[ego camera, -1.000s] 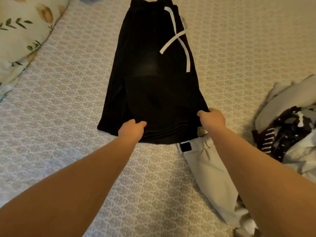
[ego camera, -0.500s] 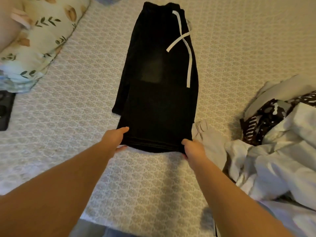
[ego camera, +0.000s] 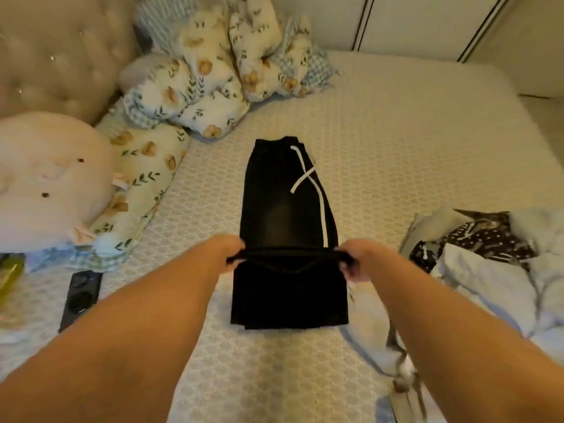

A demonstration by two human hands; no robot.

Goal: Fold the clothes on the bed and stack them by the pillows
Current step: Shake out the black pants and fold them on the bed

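Black shorts (ego camera: 283,215) with a white drawstring lie lengthwise in the middle of the bed (ego camera: 396,141), waistband toward the pillows. My left hand (ego camera: 227,250) grips the left corner of the hem and my right hand (ego camera: 355,261) grips the right corner. The hem is lifted off the bed and carried over the lower part of the shorts, which hangs as a doubled layer beneath my hands. Floral pillows (ego camera: 213,74) are piled at the head of the bed.
A heap of unfolded white and dark patterned clothes (ego camera: 488,257) lies at the right. A pale plush cushion (ego camera: 52,181) and a floral pillow sit at the left. A dark remote (ego camera: 81,296) lies near the left edge. A tufted headboard (ego camera: 61,50) stands behind.
Both hands have lifted the hem of the black shorts and moved it forward toward the waistband, doubling the lower part. The view has pulled back, showing the pillows and headboard.
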